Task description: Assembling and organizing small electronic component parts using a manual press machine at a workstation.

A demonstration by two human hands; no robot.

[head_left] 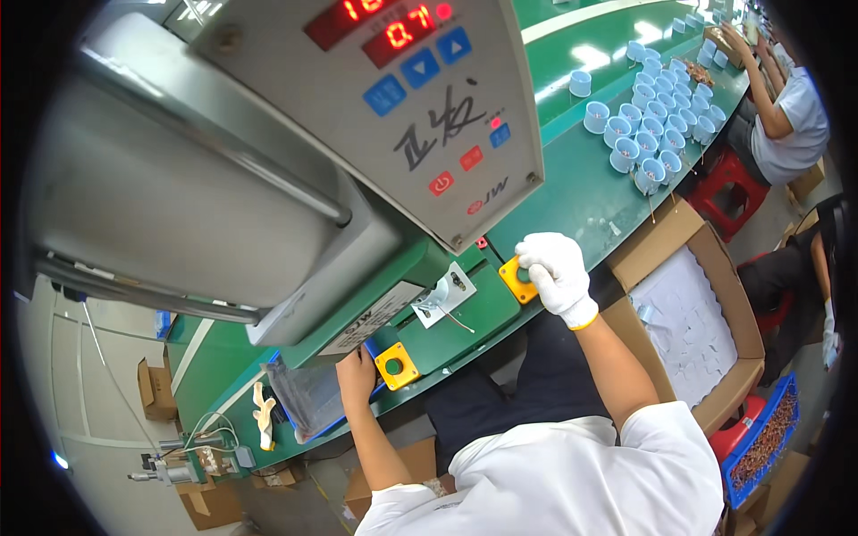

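Observation:
My right hand (556, 275), in a white knitted glove, is curled closed against the right yellow button box (506, 279), over part of its green button. Nothing shows in its fingers. My bare left hand (356, 377) is beside the left yellow button box (390, 377), at the edge of a blue tray (344, 416). Its fingertips are partly hidden by the machine. Between the two boxes, a pale metal plate (458, 284) with holes lies under the machine head. A small part with a thin wire (460, 322) sits at it.
A grey press with a control panel (429, 116) fills the upper left. Many light-blue cups (650, 176) stand on the green bench to the right. Beside me is an open carton (626, 259) of white pieces. A loose glove (264, 415) lies left. Co-workers sit at far right.

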